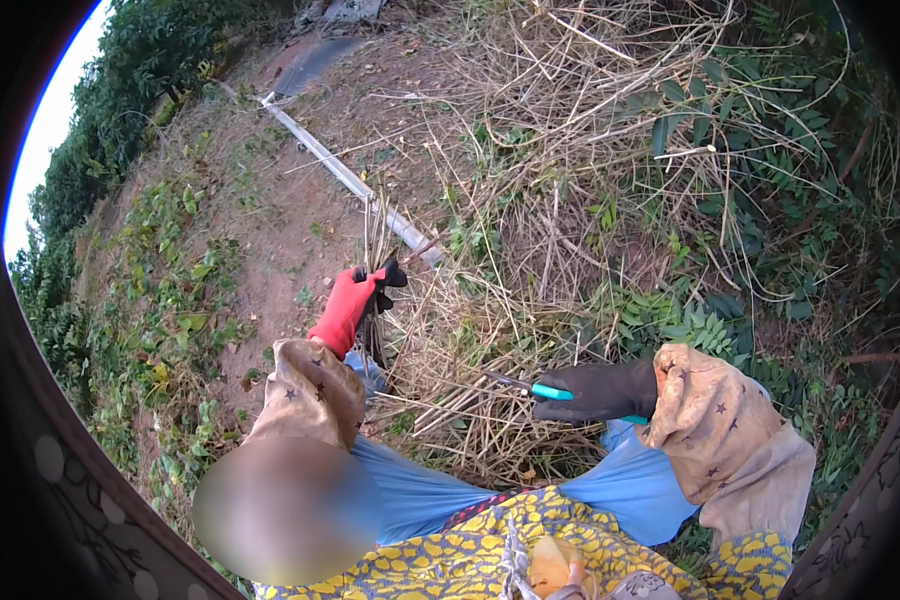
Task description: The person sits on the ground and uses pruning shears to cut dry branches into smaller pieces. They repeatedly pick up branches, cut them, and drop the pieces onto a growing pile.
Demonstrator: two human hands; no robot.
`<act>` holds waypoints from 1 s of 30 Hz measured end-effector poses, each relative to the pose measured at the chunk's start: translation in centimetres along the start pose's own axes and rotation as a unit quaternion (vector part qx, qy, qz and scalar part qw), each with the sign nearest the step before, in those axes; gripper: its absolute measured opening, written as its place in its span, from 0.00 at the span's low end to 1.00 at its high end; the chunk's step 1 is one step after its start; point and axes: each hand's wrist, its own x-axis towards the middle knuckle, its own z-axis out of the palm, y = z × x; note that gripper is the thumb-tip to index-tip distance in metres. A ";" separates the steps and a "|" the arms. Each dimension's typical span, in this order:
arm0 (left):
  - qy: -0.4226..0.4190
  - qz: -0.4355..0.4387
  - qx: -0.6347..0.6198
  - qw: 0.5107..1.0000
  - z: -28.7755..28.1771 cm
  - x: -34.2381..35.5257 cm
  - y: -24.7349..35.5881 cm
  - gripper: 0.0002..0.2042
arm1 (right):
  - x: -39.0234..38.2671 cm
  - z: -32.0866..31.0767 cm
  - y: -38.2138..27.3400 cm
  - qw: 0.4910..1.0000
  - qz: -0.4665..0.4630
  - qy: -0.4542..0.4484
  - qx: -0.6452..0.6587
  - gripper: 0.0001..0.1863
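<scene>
Dry straw-coloured stalks [375, 240] stand bunched in my left hand [355, 300], its red-and-black glove clamped tight around them above the clump. They look light, stiff and brittle, best gripped low near the base. My right hand [595, 392] is closed on the teal-handled cutter [530, 386], blade toward the stems.

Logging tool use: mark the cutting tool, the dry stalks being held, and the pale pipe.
cutting tool [548, 390]: head view, turquoise handle by the right hand.
dry stalks [374, 235]: head view, stems above the left hand.
pale pipe [335, 168]: head view, mid-length.
</scene>
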 end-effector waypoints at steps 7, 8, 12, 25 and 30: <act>-0.067 -0.087 -0.079 0.991 9.6 10.0 -0.4 0.15 | -1.1 -0.6 0.5 0.995 0.103 -0.005 -0.007 0.28; -0.054 -0.075 -0.101 0.991 11.5 11.0 -1.4 0.17 | -1.1 -0.6 0.6 0.994 0.105 0.006 0.000 0.28; 0.051 -0.012 0.445 0.894 18.2 11.2 -1.7 0.35 | -2.2 -2.0 -1.0 0.993 0.120 0.000 -0.010 0.29; -0.065 -0.054 -0.155 0.984 13.1 6.3 -1.2 0.10 | -2.0 -3.4 -1.7 0.982 0.167 0.087 -0.013 0.29; -0.138 0.074 -0.146 0.977 8.8 -1.2 4.1 0.15 | 0.3 -3.5 -1.6 0.963 0.170 0.203 0.055 0.30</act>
